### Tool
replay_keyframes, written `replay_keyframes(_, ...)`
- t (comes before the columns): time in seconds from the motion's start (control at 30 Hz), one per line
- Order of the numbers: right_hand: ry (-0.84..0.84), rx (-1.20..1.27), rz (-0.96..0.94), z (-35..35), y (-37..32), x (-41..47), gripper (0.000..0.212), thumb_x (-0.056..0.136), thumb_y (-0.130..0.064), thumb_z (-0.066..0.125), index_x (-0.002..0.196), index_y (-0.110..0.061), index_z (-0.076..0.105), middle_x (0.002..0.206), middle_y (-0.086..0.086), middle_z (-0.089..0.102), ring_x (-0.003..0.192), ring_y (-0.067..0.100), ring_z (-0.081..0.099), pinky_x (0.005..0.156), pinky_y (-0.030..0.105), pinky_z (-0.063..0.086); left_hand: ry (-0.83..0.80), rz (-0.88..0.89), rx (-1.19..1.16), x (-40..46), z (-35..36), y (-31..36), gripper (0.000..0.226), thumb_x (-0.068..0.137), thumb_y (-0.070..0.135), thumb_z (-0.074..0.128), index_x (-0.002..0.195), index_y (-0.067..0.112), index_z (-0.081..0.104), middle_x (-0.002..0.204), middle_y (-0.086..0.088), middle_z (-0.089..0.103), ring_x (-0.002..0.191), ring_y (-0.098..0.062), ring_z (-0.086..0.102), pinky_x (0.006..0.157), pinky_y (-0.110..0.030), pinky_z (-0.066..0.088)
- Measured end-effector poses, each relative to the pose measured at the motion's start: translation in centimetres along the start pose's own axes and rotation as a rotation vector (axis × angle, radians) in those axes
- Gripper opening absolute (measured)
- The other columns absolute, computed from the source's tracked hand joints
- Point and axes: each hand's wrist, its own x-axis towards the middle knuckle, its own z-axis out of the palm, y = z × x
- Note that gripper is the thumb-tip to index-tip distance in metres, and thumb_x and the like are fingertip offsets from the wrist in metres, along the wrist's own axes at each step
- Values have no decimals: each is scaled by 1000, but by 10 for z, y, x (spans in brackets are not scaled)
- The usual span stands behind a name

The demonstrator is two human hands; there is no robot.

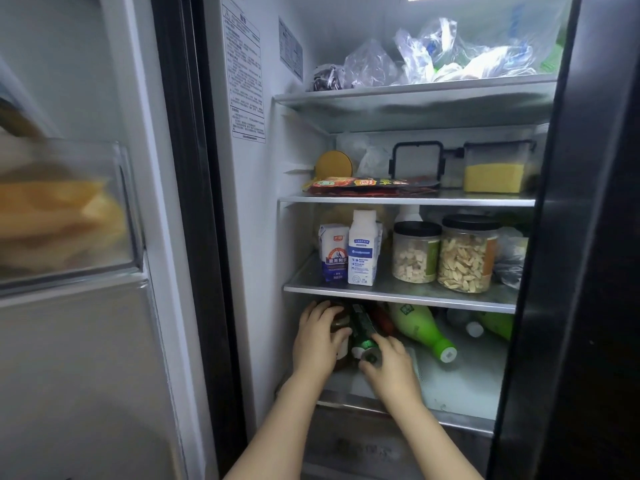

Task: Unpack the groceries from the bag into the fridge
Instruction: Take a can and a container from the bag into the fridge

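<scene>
The fridge stands open, and both my hands reach into its lowest shelf [460, 382]. My left hand [317, 341] rests on a dark brown bottle [341, 322] lying at the shelf's left end. My right hand [389, 365] grips the capped end of a dark green bottle [362, 329] lying on its side beside it. To the right lie two light green bottles [420, 329], [493, 323] with their caps toward me. No grocery bag is in view.
The shelf above holds two cartons [362, 252] and two jars of nuts [465, 254]. Higher up are a red packet [370, 185], clip-lid boxes [495, 168] and plastic bags [450, 53]. The open door's bin [69, 209] is at left; a dark door edge [588, 237] bounds the right.
</scene>
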Motion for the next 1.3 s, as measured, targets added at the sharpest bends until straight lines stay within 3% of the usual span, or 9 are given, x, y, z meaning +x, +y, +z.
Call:
replay_keyframes(0.13, 63, -11, -23, -14, -7, -22, 56, 82, -35, 65, 133, -16, 48, 138, 8, 45, 124, 28, 44, 101, 38, 39, 45, -44, 11, -23, 0, 5, 52, 89, 40, 56, 135, 19, 51, 149, -6, 39, 137, -29, 32, 111, -39, 33)
replay_keyframes(0.27, 87, -89, -58, -29, -16, -56, 53, 88, -39, 57, 135, -20, 43, 140, 2, 44, 127, 24, 41, 101, 39, 38, 88, -95, 7, -67, -6, 4, 75, 81, 60, 27, 135, 15, 52, 145, -10, 46, 134, -31, 40, 111, -41, 33)
replay_keyframes(0.47, 11, -289, -78, -33, -18, -112, 55, 93, -45, 45, 142, -23, 34, 144, -4, 43, 133, 17, 37, 109, 35, 27, -116, -68, 181, -130, -25, -2, 76, 83, 63, 11, 138, 24, 48, 138, 4, 54, 131, -19, 44, 111, -40, 31)
replay_keyframes(0.63, -22, -384, -99, -30, -21, -155, 53, 94, -43, 43, 142, -21, 33, 141, -4, 47, 132, 16, 39, 111, 37, 27, -292, -41, 305, -167, -35, 0, 62, 92, 57, 16, 143, 29, 38, 146, 10, 45, 138, -15, 33, 117, -39, 19)
replay_keyframes(0.8, -71, -438, -99, -34, -27, -190, 51, 96, -46, 39, 141, -23, 33, 135, -5, 52, 128, 16, 43, 108, 34, 28, -344, 14, 347, -202, -51, 7, 87, 77, 62, -6, 141, 28, 41, 144, 11, 47, 137, -17, 35, 117, -40, 17)
replay_keyframes(1.0, -136, -503, -139, -32, -21, -241, 48, 97, -46, 35, 139, -24, 36, 133, -6, 54, 125, 16, 46, 108, 34, 29, -303, 35, 379, -251, -65, 7, 71, 88, 59, 13, 125, 21, 60, 121, 2, 67, 120, -24, 55, 107, -44, 33)
replay_keyframes(1.17, -200, -500, -172, -34, -8, -303, 40, 97, -42, 34, 128, -23, 50, 127, -6, 59, 121, 17, 50, 104, 36, 32, -410, -71, 463, -309, -78, 13, 59, 94, 57, 16, 132, 28, 51, 132, 8, 59, 127, -17, 47, 113, -40, 23)
replay_keyframes(1.3, -302, -509, -148, -33, 1, -362, 44, 98, -42, 31, 136, -24, 42, 135, -6, 53, 128, 15, 44, 111, 39, 24, -486, -142, 481, -367, -82, 23, 54, 97, 57, 21, 136, 30, 47, 135, 10, 56, 130, -15, 44, 114, -39, 22)
